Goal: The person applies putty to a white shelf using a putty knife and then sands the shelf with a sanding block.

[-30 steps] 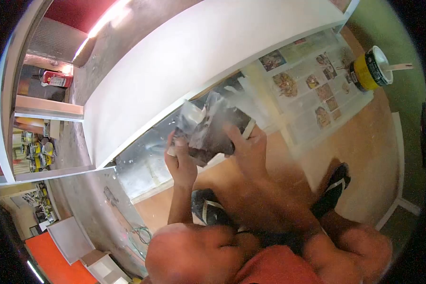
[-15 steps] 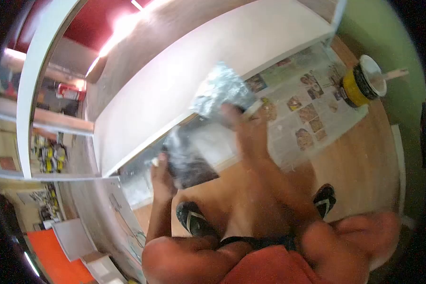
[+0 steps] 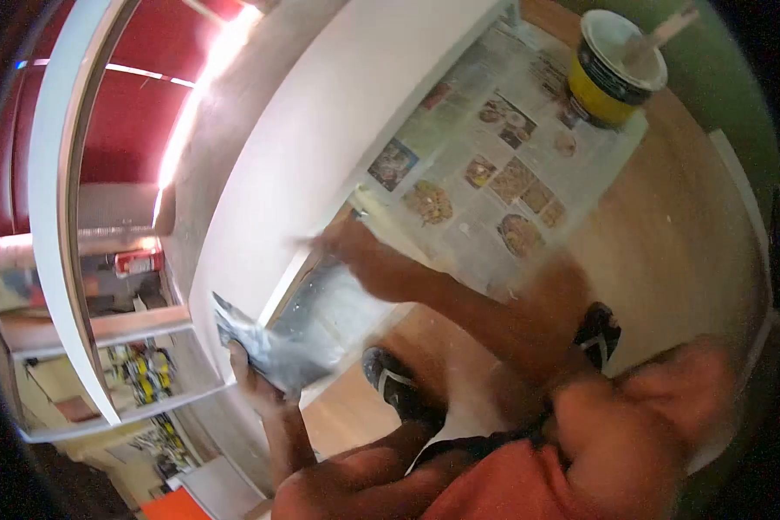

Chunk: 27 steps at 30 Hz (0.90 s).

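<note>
Newsprint & bucket label unreadable, L hand w/ gray sheet

Newspaper printed with food photographs lies on a brown wood-toned floor, with a dark green wall along the right edge of the view. At upper left, a glaring strip of light borders a red surface. Below that stands a red container with a pale label, then blurred yellow-and-black items. An orange panel meets a pale grey panel at the bottom.
</note>
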Each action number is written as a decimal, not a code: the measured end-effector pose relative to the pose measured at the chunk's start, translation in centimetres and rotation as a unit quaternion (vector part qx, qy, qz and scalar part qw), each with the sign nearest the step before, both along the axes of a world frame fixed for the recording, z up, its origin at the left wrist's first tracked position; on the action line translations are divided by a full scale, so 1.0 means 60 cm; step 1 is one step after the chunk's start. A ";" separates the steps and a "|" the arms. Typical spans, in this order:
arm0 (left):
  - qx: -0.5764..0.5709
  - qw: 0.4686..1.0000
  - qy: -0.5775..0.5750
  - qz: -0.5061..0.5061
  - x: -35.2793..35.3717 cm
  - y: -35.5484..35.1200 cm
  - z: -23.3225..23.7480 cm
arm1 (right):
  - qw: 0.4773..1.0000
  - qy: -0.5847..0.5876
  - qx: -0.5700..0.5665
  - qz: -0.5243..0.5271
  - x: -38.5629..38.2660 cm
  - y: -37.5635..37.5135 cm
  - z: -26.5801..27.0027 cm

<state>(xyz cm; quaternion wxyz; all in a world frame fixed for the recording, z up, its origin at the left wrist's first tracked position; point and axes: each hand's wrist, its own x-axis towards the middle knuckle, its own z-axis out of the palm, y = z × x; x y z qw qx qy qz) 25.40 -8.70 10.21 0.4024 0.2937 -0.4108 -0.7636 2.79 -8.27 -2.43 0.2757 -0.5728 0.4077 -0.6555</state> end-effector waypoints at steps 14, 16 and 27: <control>-0.596 0.695 -0.384 -0.122 -0.218 -0.056 -0.054 | 0.741 -0.621 0.172 0.188 -0.123 0.082 0.058; -0.646 0.538 -0.496 -0.214 -0.201 -0.085 -0.069 | 0.745 -0.632 0.186 0.108 -0.169 0.101 0.043; -0.155 0.878 -0.304 -0.337 -0.089 0.041 -0.285 | 0.810 -0.450 0.348 -0.140 -0.248 -0.076 -0.090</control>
